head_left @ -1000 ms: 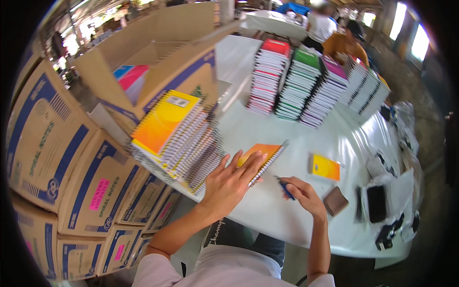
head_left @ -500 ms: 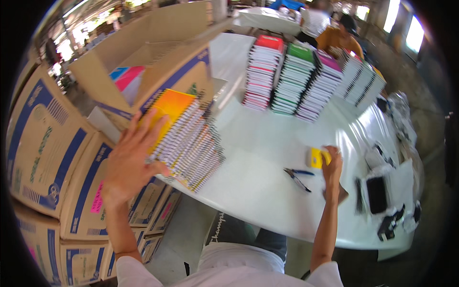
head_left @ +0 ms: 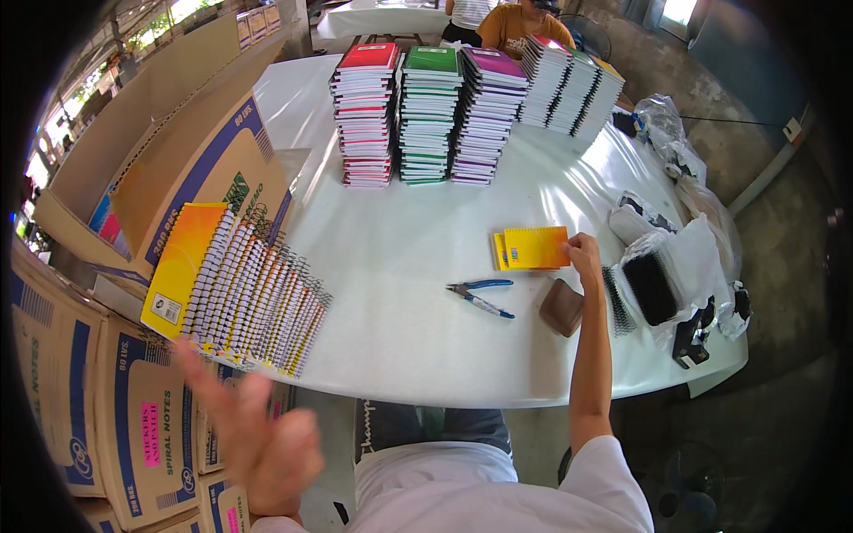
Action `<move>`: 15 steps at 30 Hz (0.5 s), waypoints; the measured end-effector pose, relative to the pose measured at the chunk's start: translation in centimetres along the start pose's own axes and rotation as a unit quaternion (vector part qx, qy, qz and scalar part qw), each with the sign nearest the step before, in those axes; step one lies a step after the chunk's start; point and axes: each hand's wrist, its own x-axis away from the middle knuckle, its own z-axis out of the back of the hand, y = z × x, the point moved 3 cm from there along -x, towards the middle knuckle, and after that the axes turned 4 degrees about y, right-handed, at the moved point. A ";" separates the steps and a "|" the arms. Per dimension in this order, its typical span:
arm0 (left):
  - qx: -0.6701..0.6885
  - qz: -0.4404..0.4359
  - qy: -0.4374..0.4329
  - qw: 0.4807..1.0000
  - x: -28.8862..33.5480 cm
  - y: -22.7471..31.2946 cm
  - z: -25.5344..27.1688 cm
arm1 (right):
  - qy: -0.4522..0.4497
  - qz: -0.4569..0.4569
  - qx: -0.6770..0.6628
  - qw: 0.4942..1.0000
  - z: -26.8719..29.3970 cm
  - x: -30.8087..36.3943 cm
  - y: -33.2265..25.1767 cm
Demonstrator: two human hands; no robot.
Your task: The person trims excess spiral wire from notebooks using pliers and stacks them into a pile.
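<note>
My right hand [head_left: 584,255] pinches the right edge of a yellow-orange notebook cover [head_left: 537,248] with small holes along its top edge. A second yellow cover [head_left: 499,252] lies partly under it. My left hand [head_left: 267,435], blurred, hovers off the table's near left edge with fingers apart and nothing in them. Just beyond it, a leaning stack of yellow spiral notebooks [head_left: 253,289] rests on the table, its wire coils facing right. Blue-handled pliers [head_left: 481,297] and a brown, rounded block-like object [head_left: 562,307] lie near my right forearm.
Tall stacks of red [head_left: 365,115], green [head_left: 431,115] and purple notebooks [head_left: 487,115] stand at the back. An open carton [head_left: 209,191] is at left, above more cartons [head_left: 147,417]. Black coils [head_left: 650,289] and plastic wrapping lie at right. A person [head_left: 520,31] sits beyond the table.
My left hand has left the spiral notebook stack and drawn back toward me. My right hand now pinches the yellow cover, which shows more fully. The whole view has shifted.
</note>
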 end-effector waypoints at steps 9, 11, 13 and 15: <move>0.074 -0.029 -0.245 0.966 -1.2 6.6 -17.3 | -0.130 0.044 -0.467 0.874 -5.7 18.6 -13.2; 0.075 -0.047 -0.288 0.954 1.6 5.9 -21.3 | -0.138 0.143 -0.327 0.924 -6.4 20.5 -14.5; 0.133 0.009 -0.399 0.907 3.1 5.8 -22.5 | -0.169 0.144 -0.283 0.933 -6.5 20.7 -13.8; 0.146 0.034 -0.474 0.867 3.6 5.4 -23.1 | -0.140 0.211 -0.241 0.937 -3.4 18.4 -12.8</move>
